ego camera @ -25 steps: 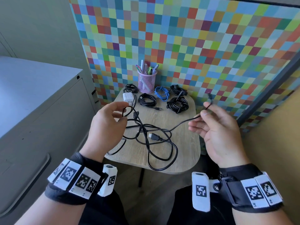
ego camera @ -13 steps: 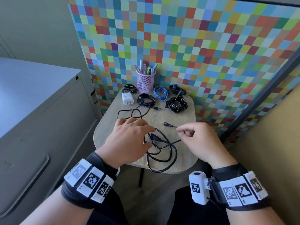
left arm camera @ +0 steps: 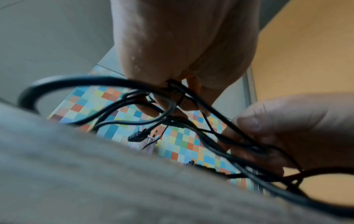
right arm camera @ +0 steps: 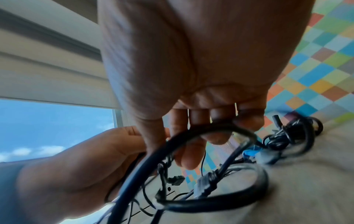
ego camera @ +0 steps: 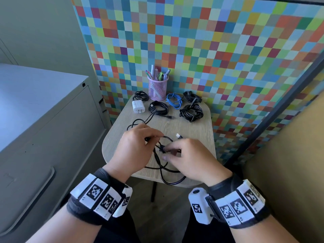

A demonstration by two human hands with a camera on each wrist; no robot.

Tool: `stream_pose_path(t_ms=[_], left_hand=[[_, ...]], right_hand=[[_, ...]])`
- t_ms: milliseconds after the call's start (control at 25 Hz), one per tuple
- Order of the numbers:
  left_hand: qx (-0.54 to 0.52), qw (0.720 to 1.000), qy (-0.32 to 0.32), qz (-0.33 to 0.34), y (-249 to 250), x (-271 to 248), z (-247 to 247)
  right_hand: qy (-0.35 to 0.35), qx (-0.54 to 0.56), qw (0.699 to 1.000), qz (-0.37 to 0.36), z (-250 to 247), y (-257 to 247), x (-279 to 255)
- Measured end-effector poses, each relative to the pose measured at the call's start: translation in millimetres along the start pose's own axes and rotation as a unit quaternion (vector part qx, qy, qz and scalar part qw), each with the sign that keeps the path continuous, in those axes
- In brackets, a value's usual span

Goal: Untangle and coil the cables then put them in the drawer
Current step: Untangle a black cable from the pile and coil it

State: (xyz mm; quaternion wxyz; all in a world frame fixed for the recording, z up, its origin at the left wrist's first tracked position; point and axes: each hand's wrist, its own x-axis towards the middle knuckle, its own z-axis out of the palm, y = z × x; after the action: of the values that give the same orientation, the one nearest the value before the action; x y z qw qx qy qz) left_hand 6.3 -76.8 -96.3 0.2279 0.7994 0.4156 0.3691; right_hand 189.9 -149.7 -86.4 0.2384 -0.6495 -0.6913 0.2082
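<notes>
A tangle of black cables (ego camera: 162,170) lies at the front of the small wooden table (ego camera: 196,130), one loop hanging over the front edge. My left hand (ego camera: 154,138) pinches a few strands of the tangle (left arm camera: 173,89) between thumb and fingers. Close to it on the right, my right hand (ego camera: 168,152) has its fingers curled round a thick black loop (right arm camera: 216,128) of the same tangle. A plug (ego camera: 178,136) sticks up just behind the right hand. The knot between the hands is partly hidden by the fingers.
At the back of the table lie coiled cables: black coils (ego camera: 158,108) (ego camera: 191,112) (ego camera: 192,98) (ego camera: 140,95) and a blue one (ego camera: 174,101). A white charger (ego camera: 138,106) and a pink pen cup (ego camera: 157,89) stand there too. A grey drawer cabinet (ego camera: 52,137) is at the left.
Both hands dropped from raised and apart onto the tangle and closed in on each other. The right hand let the thin cable end go and took the thick loop.
</notes>
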Motion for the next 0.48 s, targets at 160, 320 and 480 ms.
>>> stream_pose_path(t_ms=[160, 320, 480], left_hand=[[-0.099, 0.992, 0.053, -0.052, 9, 5, -14], [-0.146, 0.976, 0.109, -0.115, 0, 12, -26], [-0.130, 0.978, 0.094, -0.137, 1, 14, -29]], right_hand=[[0.092, 0.095, 0.991, 0.015, -1, 0, 2], [0.162, 0.228, 0.959, 0.049, -13, 5, 0], [0.146, 0.321, 0.932, 0.090, -15, 6, -3]])
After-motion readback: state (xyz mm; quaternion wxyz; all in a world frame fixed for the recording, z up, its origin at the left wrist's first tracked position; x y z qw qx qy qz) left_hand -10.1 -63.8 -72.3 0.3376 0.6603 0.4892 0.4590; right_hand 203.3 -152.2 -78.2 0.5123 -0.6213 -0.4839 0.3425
